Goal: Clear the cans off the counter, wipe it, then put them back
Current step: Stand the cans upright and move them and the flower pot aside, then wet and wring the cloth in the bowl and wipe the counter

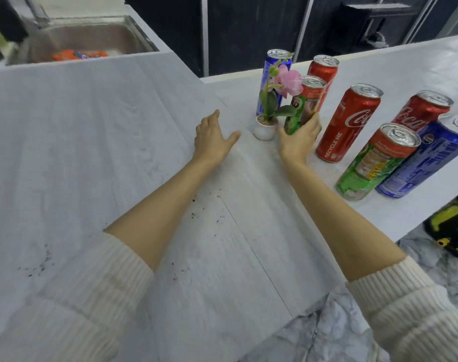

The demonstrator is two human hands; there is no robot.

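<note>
At ten o'clock a steel sink [92, 37] is set into the pale worktop [92, 126], with something orange lying in its basin. Dark crumbs [40, 265] dot the worktop at eight o'clock and again near the middle. The left hand [212, 138] lies open and flat on the surface, fingers spread, holding nothing. Just to its right stands a small white pot with a pink orchid [268, 118]. Behind the orchid, at about one o'clock, a blue can [271, 79] stands upright. The right hand [299, 137] is wrapped around the base of a green and brown can [304, 105], which stands upright just beside the pot. Behind it is a red can [324, 71]. Toward two o'clock a taller red cola can [348, 124] stands apart from the hand, then a green can [376, 160], another red cola can [421, 111] and a second blue can [428, 158] close together at three o'clock. A black and yellow object [449, 226] sits below the worktop's edge at four o'clock.
</note>
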